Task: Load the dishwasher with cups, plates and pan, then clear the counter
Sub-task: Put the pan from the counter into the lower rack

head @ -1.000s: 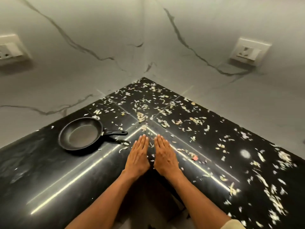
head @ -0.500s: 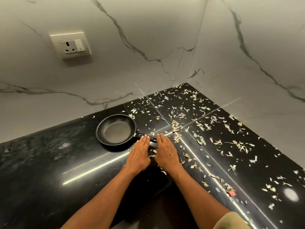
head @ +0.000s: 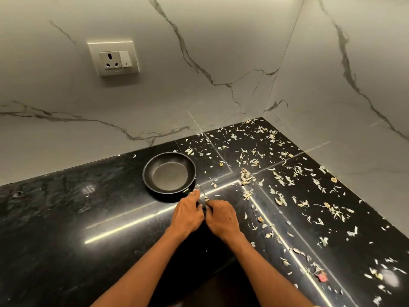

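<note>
**Q:** What were your fingers doing at that moment?

**A:** My left hand (head: 187, 214) and my right hand (head: 222, 217) sat side by side, knuckles up, fingers bent inward around the handle of the small round black non-stick frying pan (head: 169, 172). The handle ran from the pan's near rim straight under my hands, so almost all of it was hidden. I believe both hands were gripping it, though the fingertips themselves were tucked out of sight. My left forefinger reached out furthest, toward the spot where the handle joined the pan.

**Q:** And where did the pan sit?

**A:** Upright on the glossy black stone countertop (head: 66, 218), just beyond my hands, with nothing inside it. It was close to the white marble-patterned wall (head: 177, 63) behind it, but not touching.

**Q:** What lay around it?

**A:** Pale dry vegetable peel scraps (head: 280, 177) were strewn over the counter, to the right of the pan and on into the corner where the two walls met. A few flakes lay just beside my right hand. One small pinkish scrap (head: 322, 277) lay well to the right, near the front edge. The stretch of counter left of the pan carried almost none.

**Q:** Anything on the wall?

**A:** A white socket plate with a switch (head: 113, 59), high up and left of the pan.
</note>
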The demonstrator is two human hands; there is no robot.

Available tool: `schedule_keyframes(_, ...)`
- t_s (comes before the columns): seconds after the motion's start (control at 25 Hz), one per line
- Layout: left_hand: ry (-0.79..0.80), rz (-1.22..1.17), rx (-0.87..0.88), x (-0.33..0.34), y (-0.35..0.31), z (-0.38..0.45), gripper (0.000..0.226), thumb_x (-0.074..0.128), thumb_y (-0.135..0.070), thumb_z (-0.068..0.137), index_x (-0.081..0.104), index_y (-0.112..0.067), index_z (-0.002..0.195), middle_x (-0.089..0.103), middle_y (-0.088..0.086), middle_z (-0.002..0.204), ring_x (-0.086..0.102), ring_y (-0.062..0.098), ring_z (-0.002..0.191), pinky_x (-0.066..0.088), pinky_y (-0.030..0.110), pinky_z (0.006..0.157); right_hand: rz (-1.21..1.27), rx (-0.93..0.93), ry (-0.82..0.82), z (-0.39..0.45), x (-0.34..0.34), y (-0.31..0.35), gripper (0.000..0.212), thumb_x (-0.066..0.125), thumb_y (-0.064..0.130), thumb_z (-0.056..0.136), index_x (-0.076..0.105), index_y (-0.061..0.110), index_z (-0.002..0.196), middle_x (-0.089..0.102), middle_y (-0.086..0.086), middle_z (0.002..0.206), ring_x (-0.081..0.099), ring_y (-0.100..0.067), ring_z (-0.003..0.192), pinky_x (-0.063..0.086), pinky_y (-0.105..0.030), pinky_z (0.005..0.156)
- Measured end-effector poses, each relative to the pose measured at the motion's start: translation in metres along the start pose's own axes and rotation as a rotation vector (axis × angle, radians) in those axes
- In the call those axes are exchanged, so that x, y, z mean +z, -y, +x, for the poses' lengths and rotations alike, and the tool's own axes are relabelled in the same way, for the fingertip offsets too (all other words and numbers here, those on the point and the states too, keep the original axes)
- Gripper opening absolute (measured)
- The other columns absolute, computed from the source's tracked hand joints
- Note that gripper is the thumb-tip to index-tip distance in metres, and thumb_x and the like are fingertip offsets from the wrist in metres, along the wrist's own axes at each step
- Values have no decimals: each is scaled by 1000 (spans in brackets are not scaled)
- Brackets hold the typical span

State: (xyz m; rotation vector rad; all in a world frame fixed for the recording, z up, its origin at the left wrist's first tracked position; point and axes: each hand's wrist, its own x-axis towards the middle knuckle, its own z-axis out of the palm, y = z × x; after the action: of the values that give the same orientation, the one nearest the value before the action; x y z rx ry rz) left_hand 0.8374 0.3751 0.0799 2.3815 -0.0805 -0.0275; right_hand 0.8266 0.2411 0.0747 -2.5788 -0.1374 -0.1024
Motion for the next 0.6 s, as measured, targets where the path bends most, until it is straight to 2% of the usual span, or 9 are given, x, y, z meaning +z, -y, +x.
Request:
schedule_keyframes(0.12,-46,-37,-84,1,19,-13,57,55,-6,91,46,-11,147,41,7,154,35,19,145,28,33,120,158,-35,115,-10,17,15,24,55,27,87,63,11,71,68,-9,67,61,-27,61,48,-40,57)
schedule_keyframes(0.28,-69,10,-109,-13,44,-26,63,54,-4,89,40,-10,150,34,5,158,27,15,148,18,26,122,165,-90,248,-12,33,36,27,55,32,86,65,10,74,70,-11,72,65,-29,66,45,-37,57)
schedule_keyframes(0.36,-48,45,-125,-23,55,-31,69,56,-5,86,36,-11,152,31,6,160,25,15,149,12,21,120,168,-79,233,-6,36,43,23,51,29,80,64,12,74,70,-10,76,64,-28,72,42,-32,61)
schedule_keyframes(0.44,-37,71,-129,-34,63,-35,73,57,-2,83,37,-12,152,33,6,159,27,15,148,11,17,116,102,-91,155,7,38,45,11,51,15,73,62,17,73,68,-7,81,62,-28,81,43,-32,66)
schedule_keyframes(0.6,-67,112,-117,-49,82,-35,80,53,7,77,39,-18,152,37,3,157,34,13,145,26,24,119,-136,-198,-15,42,38,27,43,63,-7,64,72,13,101,65,-3,97,57,-25,92,51,-34,72)
